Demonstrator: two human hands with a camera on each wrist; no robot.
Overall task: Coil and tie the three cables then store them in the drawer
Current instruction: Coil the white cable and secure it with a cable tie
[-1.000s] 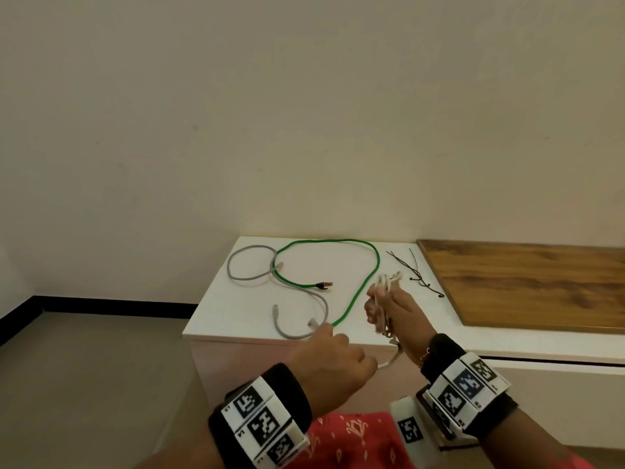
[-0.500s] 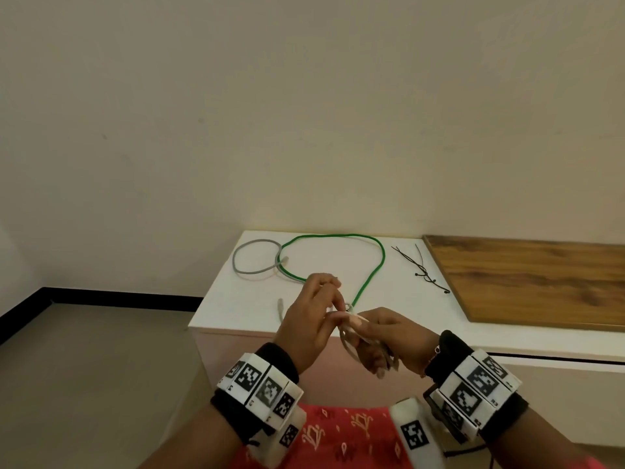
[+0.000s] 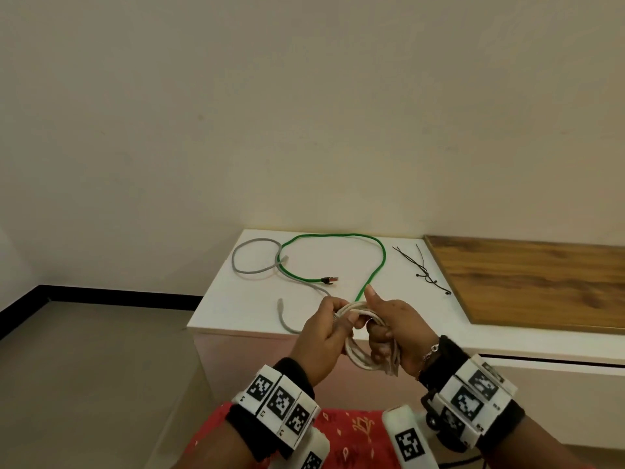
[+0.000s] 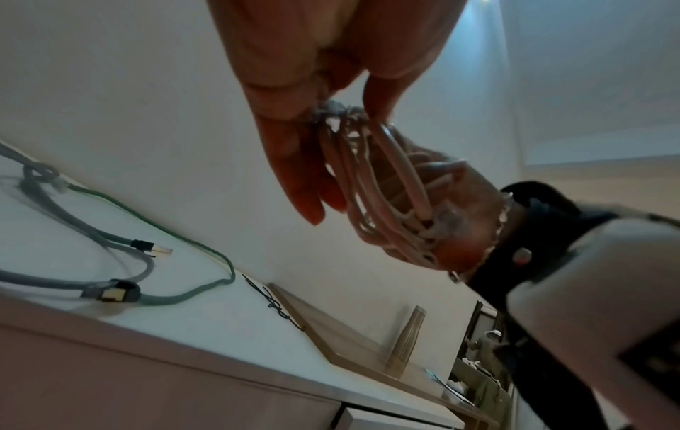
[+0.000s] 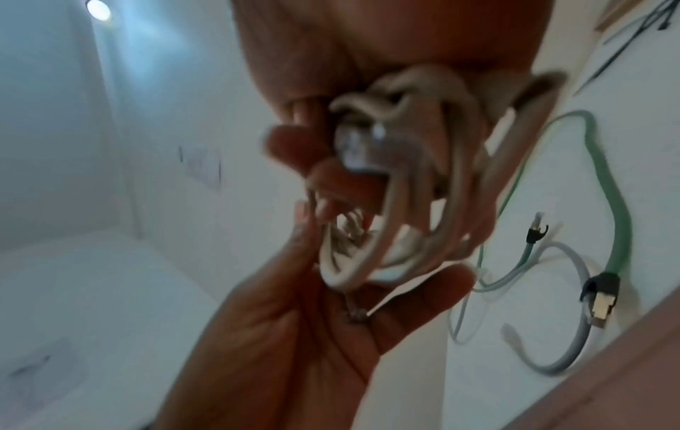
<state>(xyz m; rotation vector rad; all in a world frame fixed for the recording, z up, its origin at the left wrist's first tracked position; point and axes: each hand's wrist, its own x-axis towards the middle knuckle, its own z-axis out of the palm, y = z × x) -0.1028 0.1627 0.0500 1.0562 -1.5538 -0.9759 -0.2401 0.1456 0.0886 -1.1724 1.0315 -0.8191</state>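
Note:
Both hands hold a coiled white cable (image 3: 359, 336) in the air in front of the white cabinet (image 3: 243, 309). My left hand (image 3: 324, 328) pinches the top of the coil (image 4: 382, 186) near its plug. My right hand (image 3: 389, 328) grips the coil's loops (image 5: 405, 203), thumb pointing up. A green cable (image 3: 338, 255) lies in a loose open loop on the cabinet top. A grey cable (image 3: 257, 262) lies uncoiled to its left. Black zip ties (image 3: 422, 269) lie to the right of the green cable.
A wooden board (image 3: 541, 282) covers the cabinet top to the right. A dark gap of a drawer front (image 3: 548, 362) runs below it. Beige wall stands behind, grey floor (image 3: 84, 367) lies to the left.
The hands came together below the cabinet's front edge. The white cable went from a few held strands with a hanging tail to a full coil held by both hands.

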